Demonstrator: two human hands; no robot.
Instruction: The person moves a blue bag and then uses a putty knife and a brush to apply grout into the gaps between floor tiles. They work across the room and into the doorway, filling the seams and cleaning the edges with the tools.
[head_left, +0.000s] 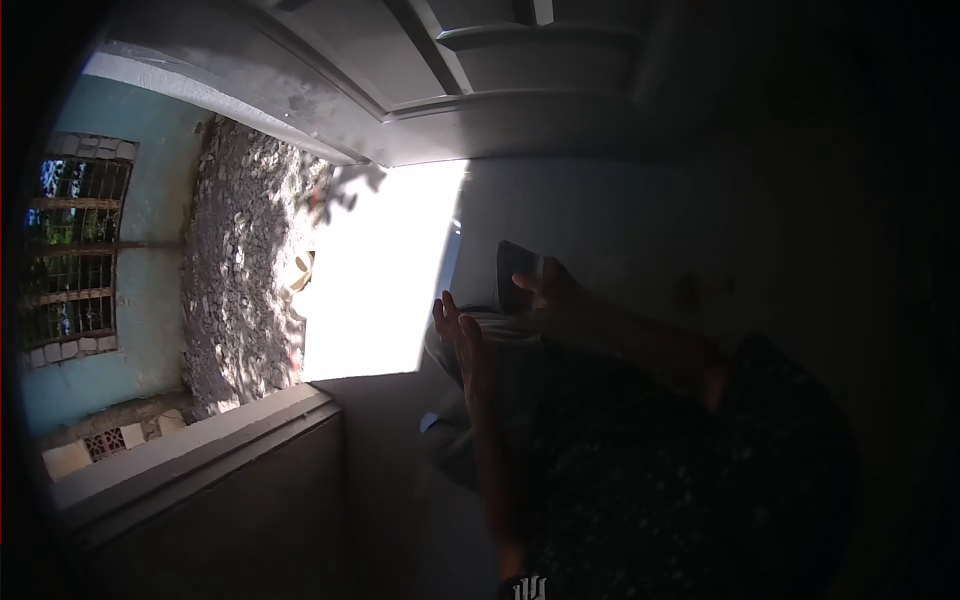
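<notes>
The view lies on its side and the area around my hands is dark. My right hand (555,288) is closed on a flat, dark, rectangular thing that looks like a phone (512,265), its thumb lying over the near face. My left hand (467,345) is raised with the fingers stretched out and holds nothing that I can see. A gap separates it from the phone. Behind both hands is grey cloth (500,325) over my legs. My dark speckled shirt (650,480) fills the lower right.
A panelled door (510,70) stands along the top edge. A sunlit, glaring patch of floor (385,270) lies in the doorway, with stony ground (240,270) outside. Farther off is a blue-green wall (155,300) with a barred window (75,250). A door frame (200,440) runs along the lower left.
</notes>
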